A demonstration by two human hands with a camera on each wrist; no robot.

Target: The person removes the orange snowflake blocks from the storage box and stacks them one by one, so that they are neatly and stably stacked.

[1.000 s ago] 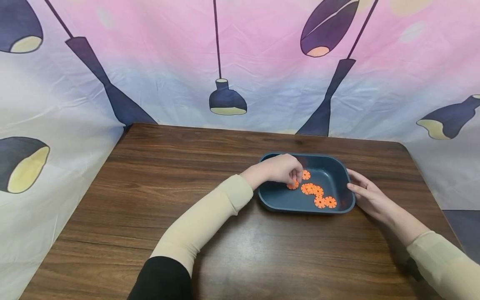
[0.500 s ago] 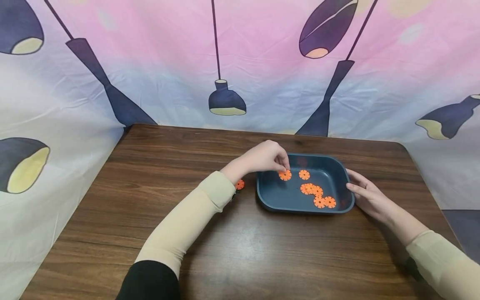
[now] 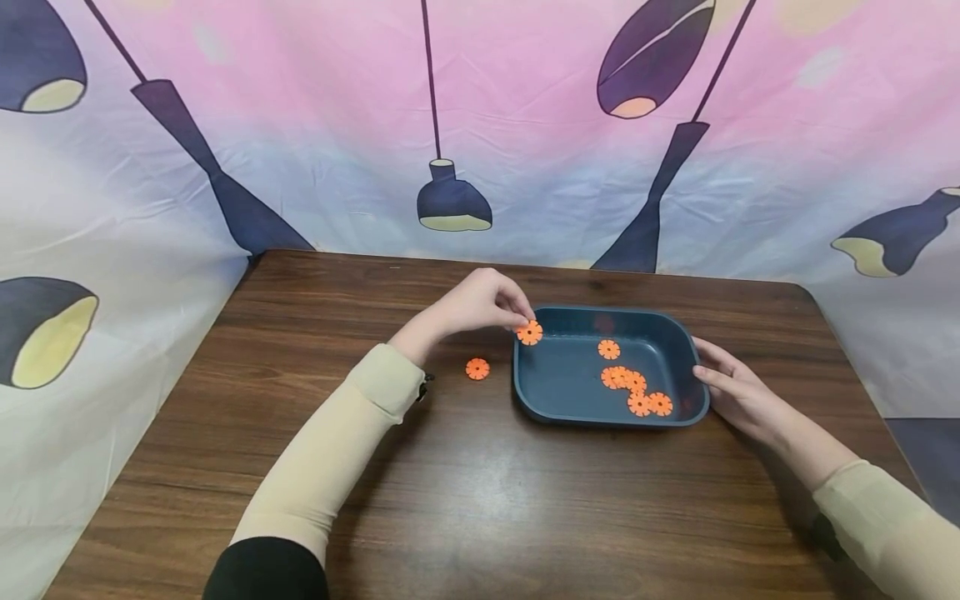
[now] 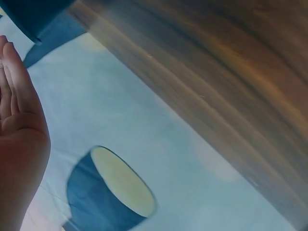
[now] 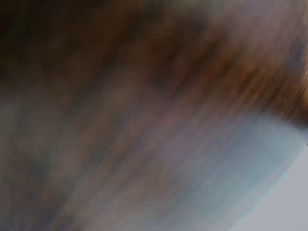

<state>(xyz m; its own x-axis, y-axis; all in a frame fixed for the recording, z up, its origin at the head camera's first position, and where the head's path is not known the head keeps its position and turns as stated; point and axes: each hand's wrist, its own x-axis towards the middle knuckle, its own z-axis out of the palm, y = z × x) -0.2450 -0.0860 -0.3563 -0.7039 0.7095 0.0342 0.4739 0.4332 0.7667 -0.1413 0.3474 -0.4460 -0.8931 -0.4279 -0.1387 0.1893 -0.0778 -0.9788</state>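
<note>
In the head view, my left hand (image 3: 483,302) pinches an orange notched plastic disc (image 3: 529,333) between thumb and fingertips, right over the left rim of a dark blue rectangular tray (image 3: 555,417). My right hand (image 3: 738,392) grips the tray's right end, thumb at the rim and fingers along the outer wall. Inside the tray lie several like orange discs (image 3: 639,405), some overlapping, plus a single one (image 3: 609,350) farther back. In the left wrist view, part of the left hand (image 4: 19,101) shows at the left edge; its fingertips are cut off. The right wrist view is blurred.
Another orange disc (image 3: 477,368) lies on the brown wooden table (image 3: 465,517), left of the tray. A cloth backdrop printed with lamps (image 3: 455,196) hangs behind the table and along its sides.
My left hand has lifted a disc from inside the tray and carried it left to the rim. The disc on the table, hidden at first, now shows fully. The right hand has stayed put.
</note>
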